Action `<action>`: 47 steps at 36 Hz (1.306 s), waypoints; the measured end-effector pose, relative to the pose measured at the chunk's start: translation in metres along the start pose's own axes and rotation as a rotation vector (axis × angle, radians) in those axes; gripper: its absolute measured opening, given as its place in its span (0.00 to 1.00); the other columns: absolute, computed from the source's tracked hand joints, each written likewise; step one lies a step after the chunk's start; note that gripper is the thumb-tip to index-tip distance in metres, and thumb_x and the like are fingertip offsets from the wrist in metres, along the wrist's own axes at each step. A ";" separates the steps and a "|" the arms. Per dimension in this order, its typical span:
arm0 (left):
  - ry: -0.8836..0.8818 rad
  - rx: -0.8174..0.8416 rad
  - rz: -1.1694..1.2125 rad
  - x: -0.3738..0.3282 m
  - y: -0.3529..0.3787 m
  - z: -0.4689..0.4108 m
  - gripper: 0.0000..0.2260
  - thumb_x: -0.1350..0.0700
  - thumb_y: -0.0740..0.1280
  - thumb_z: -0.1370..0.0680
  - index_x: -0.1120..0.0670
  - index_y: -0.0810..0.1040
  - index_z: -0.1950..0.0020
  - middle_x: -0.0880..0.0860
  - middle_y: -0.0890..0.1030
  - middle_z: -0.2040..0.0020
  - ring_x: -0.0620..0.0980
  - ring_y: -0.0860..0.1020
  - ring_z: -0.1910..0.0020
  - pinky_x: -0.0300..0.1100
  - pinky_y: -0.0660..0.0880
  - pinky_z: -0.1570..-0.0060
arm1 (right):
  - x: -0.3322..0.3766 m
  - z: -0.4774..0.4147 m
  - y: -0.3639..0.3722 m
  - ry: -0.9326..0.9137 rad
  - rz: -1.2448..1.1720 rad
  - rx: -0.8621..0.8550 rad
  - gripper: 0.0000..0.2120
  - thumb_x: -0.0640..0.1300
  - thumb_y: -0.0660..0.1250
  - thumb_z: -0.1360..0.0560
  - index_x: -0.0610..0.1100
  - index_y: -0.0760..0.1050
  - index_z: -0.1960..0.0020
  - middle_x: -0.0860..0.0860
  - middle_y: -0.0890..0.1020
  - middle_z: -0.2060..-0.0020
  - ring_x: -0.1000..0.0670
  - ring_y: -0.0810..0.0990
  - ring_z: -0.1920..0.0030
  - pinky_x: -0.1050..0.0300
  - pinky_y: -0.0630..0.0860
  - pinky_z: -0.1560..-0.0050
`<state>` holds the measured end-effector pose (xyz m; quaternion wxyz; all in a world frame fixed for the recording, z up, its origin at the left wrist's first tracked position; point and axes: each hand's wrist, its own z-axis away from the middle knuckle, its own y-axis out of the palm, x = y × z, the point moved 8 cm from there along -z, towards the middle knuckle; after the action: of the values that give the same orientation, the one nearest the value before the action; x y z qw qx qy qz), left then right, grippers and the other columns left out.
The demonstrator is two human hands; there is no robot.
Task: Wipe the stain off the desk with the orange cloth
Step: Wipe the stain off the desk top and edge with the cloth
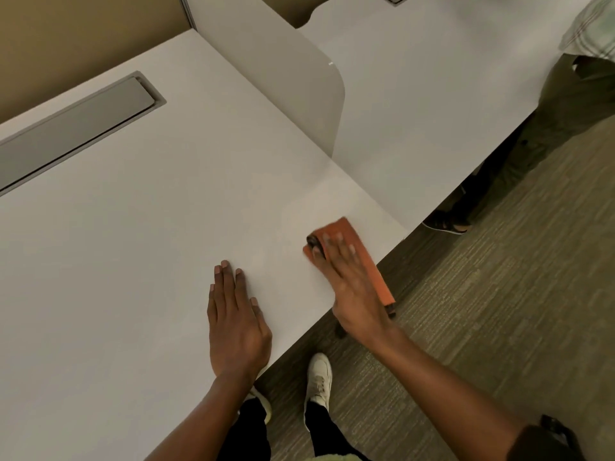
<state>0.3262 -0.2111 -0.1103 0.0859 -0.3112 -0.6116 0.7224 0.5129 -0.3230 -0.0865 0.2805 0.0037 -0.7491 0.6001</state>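
Observation:
An orange cloth [357, 249] lies flat on the white desk [133, 261] near its right front edge, folded into a long strip. My right hand [349, 281] presses down on the cloth with fingers spread, and it is blurred. A dark smudge [313, 242] shows at the cloth's far left corner, by my fingertips. My left hand [234, 314] rests flat on the desk to the left of the cloth, palm down, holding nothing.
A grey cable flap [76, 128] is set into the desk at the far left. A curved white divider [299, 78] separates this desk from the neighbouring one [432, 94]. Another person's legs and shoe [446, 224] are under that desk. My shoes [319, 377] stand on grey carpet.

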 end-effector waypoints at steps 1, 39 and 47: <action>0.001 -0.003 0.000 0.000 0.000 0.000 0.28 0.53 0.49 0.11 0.57 0.52 0.11 0.53 0.47 0.09 0.49 0.42 0.10 0.44 0.38 0.14 | -0.003 0.003 -0.002 -0.005 -0.006 -0.001 0.49 0.18 0.59 0.33 0.46 0.57 0.16 0.44 0.57 0.16 0.42 0.50 0.15 0.37 0.54 0.17; -0.007 -0.005 -0.022 0.000 0.001 -0.001 0.28 0.52 0.49 0.11 0.56 0.50 0.10 0.52 0.45 0.09 0.48 0.41 0.10 0.43 0.37 0.14 | -0.034 -0.045 -0.024 0.195 -0.050 -0.074 0.41 0.23 0.59 0.27 0.47 0.61 0.18 0.45 0.60 0.17 0.42 0.50 0.15 0.41 0.50 0.15; -0.011 -0.023 -0.016 0.002 0.004 -0.001 0.28 0.51 0.49 0.11 0.56 0.52 0.10 0.53 0.47 0.09 0.50 0.44 0.10 0.43 0.38 0.14 | 0.013 0.005 0.003 -0.135 -0.119 0.097 0.44 0.20 0.57 0.30 0.48 0.64 0.19 0.47 0.62 0.17 0.44 0.53 0.15 0.39 0.57 0.17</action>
<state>0.3264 -0.2098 -0.1150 0.0848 -0.3032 -0.6226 0.7164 0.4993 -0.3222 -0.0842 0.2641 0.1021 -0.7348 0.6163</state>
